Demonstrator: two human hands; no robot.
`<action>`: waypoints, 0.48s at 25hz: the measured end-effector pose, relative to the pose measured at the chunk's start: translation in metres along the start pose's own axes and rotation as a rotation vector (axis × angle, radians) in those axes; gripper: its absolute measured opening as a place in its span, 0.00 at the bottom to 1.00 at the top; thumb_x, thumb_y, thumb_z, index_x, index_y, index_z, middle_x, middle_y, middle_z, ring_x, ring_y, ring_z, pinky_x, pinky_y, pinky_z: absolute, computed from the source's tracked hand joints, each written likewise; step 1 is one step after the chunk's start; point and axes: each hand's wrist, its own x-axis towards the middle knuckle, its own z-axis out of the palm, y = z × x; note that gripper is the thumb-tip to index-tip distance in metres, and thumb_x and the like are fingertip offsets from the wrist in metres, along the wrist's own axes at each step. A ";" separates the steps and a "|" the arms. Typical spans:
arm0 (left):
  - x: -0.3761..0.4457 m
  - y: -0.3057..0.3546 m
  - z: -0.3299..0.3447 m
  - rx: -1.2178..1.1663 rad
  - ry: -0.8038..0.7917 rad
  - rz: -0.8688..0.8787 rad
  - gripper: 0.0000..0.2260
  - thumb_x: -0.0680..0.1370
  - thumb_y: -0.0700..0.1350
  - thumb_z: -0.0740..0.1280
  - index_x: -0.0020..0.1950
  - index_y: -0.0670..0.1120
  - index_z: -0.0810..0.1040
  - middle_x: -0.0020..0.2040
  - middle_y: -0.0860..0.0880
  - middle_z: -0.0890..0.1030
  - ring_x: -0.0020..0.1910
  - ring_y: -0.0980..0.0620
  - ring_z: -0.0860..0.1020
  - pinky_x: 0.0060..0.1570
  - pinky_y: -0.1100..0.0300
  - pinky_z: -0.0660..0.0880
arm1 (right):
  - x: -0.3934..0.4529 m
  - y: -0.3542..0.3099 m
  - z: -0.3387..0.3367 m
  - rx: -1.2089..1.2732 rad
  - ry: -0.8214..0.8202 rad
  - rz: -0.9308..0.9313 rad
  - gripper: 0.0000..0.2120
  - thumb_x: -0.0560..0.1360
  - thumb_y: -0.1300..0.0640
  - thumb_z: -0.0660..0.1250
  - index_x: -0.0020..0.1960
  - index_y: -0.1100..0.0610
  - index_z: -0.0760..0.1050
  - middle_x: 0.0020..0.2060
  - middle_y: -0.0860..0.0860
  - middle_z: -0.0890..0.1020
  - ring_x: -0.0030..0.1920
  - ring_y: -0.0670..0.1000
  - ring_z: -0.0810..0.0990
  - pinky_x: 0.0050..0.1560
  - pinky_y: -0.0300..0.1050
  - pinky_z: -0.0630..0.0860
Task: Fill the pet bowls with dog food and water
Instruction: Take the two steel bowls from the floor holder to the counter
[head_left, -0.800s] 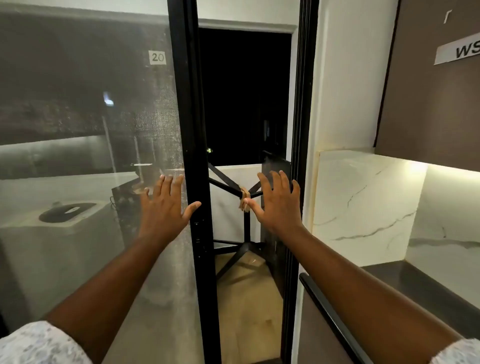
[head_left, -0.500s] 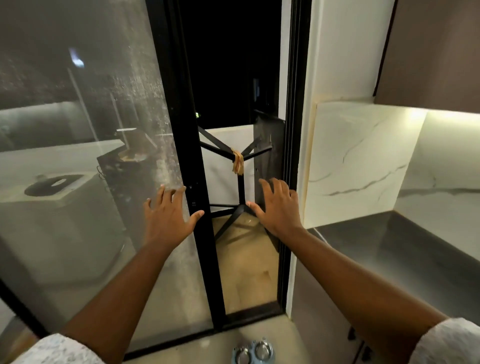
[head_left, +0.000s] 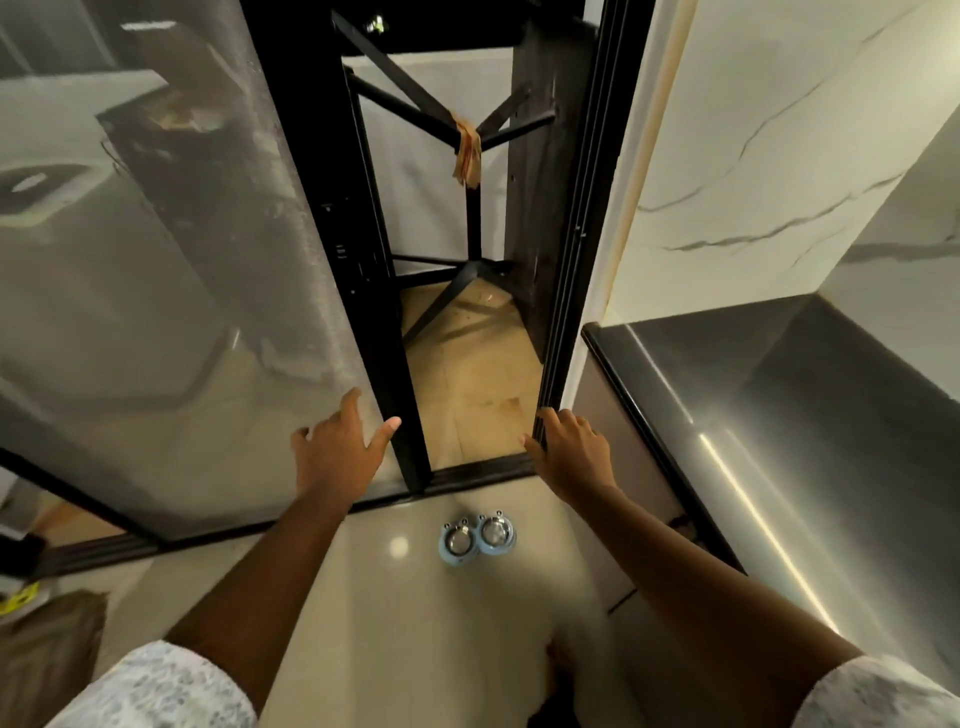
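Our left hand (head_left: 337, 452) and right hand (head_left: 571, 449) hung open, empty, mid-frame; the twin pet bowls (head_left: 477, 538) below looked light, rigid, best gripped by the rim.

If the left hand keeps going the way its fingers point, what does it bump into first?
Probably the glass door. The left hand is open, fingers aimed up and ahead at the pane, thumb near the black frame. It may already touch the glass; depth is hard to judge here.

A home: marble-look wall (head_left: 753, 156), sliding glass door (head_left: 171, 291), pet bowls (head_left: 478, 538).
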 end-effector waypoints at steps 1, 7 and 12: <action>0.006 0.004 0.013 -0.040 -0.051 -0.051 0.33 0.78 0.68 0.55 0.76 0.49 0.62 0.56 0.45 0.84 0.57 0.42 0.81 0.58 0.45 0.71 | 0.008 0.011 0.007 0.005 -0.026 0.004 0.24 0.81 0.40 0.60 0.69 0.55 0.71 0.57 0.56 0.80 0.57 0.58 0.80 0.49 0.52 0.78; 0.033 0.039 0.094 -0.234 -0.329 -0.251 0.29 0.78 0.65 0.59 0.73 0.48 0.68 0.60 0.42 0.82 0.61 0.38 0.79 0.59 0.46 0.74 | 0.059 0.069 0.046 0.108 -0.229 0.116 0.19 0.80 0.42 0.63 0.66 0.52 0.73 0.58 0.53 0.82 0.57 0.57 0.82 0.47 0.49 0.75; 0.042 0.063 0.162 -0.136 -0.398 -0.270 0.31 0.78 0.68 0.54 0.75 0.51 0.62 0.57 0.43 0.84 0.56 0.38 0.81 0.53 0.48 0.76 | 0.090 0.109 0.106 0.111 -0.382 0.193 0.18 0.81 0.43 0.63 0.65 0.53 0.75 0.58 0.54 0.82 0.56 0.57 0.82 0.51 0.49 0.77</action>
